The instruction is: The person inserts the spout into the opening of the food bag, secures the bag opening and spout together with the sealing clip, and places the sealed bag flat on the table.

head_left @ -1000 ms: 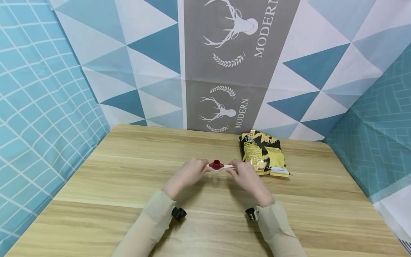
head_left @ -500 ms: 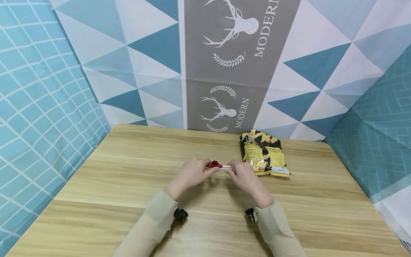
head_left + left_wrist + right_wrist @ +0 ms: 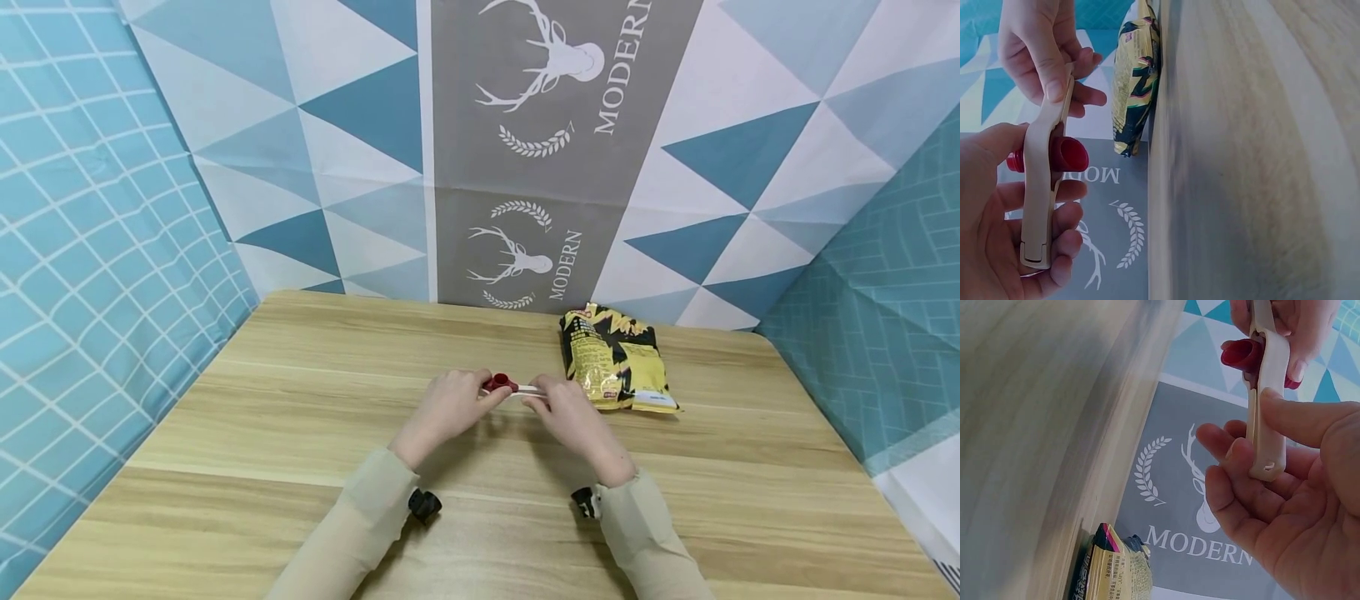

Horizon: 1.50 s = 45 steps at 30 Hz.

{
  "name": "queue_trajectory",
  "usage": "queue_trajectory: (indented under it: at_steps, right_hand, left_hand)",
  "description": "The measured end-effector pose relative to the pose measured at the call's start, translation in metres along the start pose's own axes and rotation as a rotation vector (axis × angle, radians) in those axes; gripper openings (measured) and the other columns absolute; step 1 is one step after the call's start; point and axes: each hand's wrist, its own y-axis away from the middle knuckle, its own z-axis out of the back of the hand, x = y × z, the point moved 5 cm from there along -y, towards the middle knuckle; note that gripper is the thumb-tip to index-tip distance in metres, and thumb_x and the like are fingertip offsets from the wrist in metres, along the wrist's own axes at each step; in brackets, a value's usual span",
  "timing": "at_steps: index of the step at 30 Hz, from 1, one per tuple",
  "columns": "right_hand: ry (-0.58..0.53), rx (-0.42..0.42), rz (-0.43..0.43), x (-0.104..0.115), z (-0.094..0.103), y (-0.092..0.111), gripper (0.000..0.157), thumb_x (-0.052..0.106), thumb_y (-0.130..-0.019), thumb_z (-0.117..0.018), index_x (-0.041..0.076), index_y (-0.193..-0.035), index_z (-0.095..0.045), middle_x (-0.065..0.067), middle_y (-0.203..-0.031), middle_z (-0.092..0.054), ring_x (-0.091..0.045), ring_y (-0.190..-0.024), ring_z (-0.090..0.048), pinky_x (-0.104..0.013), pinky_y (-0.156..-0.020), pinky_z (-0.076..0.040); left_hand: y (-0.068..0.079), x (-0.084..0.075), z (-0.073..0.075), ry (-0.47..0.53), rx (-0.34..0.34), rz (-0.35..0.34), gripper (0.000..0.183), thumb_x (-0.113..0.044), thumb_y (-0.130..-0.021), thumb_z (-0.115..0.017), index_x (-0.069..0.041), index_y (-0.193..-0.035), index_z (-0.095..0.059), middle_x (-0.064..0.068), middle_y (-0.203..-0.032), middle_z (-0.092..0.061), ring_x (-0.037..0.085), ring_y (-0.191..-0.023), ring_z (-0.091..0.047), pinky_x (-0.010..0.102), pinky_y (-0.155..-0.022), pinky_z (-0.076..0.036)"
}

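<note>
Both hands hold a slim white bag clip (image 3: 1037,181) with a red pouring spout (image 3: 500,381) midway along it, above the table. My left hand (image 3: 452,408) grips its left end; in the left wrist view the fingers curl round the clip and the thumb lies by the spout's red base. At the other end, my right hand (image 3: 573,414) pinches the clip between thumb and fingers. The right wrist view shows a narrow gap between the clip's two long bars. A yellow and black snack bag (image 3: 626,362) lies just beyond the right hand, touched by neither.
The wooden table (image 3: 300,433) reaches back to a patterned wall sheet (image 3: 375,167) with deer-head prints. Blue tiled sheets (image 3: 97,208) close off both sides. A black wrist camera (image 3: 425,505) sits on each forearm.
My left hand has slid a little right along the clip, bringing its thumb near the spout, which sits slightly further left. The right hand has barely shifted. The snack bag has stayed put.
</note>
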Motion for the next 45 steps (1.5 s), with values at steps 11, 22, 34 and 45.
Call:
queue_trajectory:
  at_steps: [11,22,34,45]
  right_hand:
    - [-0.002,0.017,-0.024,-0.001,-0.0015,0.0011,0.034,0.025,-0.078,-0.06,0.004,-0.105,-0.055,-0.006,-0.094,-0.058,-0.015,-0.079,-0.055,-0.027,-0.068,-0.046]
    - [-0.019,0.012,-0.025,0.0001,-0.0009,0.0008,0.025,0.019,-0.089,-0.043,0.005,-0.103,-0.057,-0.008,-0.1,-0.058,-0.021,-0.093,-0.054,-0.035,-0.081,-0.042]
    - [-0.086,0.021,-0.113,-0.0045,-0.0004,-0.0001,0.019,0.007,-0.086,-0.047,0.005,-0.1,-0.058,-0.01,-0.089,-0.061,-0.008,-0.051,-0.055,-0.027,-0.061,-0.046]
    - [-0.18,0.026,-0.159,-0.0077,-0.0021,-0.0003,0.017,0.006,-0.087,-0.046,0.004,-0.098,-0.058,-0.014,-0.081,-0.062,-0.014,-0.043,-0.056,-0.02,-0.041,-0.04]
  left_hand:
    - [-0.0012,0.002,-0.0008,0.054,-0.017,0.032,0.037,-0.05,-0.082,-0.044,-0.018,-0.063,-0.047,-0.005,-0.05,-0.044,0.01,-0.044,-0.042,0.024,-0.042,-0.032]
    - [-0.003,0.0028,-0.002,0.132,-0.067,0.006,0.027,-0.044,-0.082,-0.049,-0.018,-0.077,-0.056,-0.009,-0.062,-0.052,0.007,-0.053,-0.047,0.022,-0.05,-0.039]
    - [-0.0033,-0.0025,0.0007,0.188,-0.121,-0.014,0.029,-0.04,-0.08,-0.053,-0.016,-0.094,-0.062,-0.005,-0.083,-0.061,0.007,-0.071,-0.056,0.024,-0.064,-0.045]
    - [-0.002,-0.0018,-0.0011,0.224,-0.124,-0.009,0.03,-0.04,-0.08,-0.054,-0.016,-0.096,-0.062,-0.004,-0.082,-0.059,0.006,-0.068,-0.054,0.021,-0.06,-0.044]
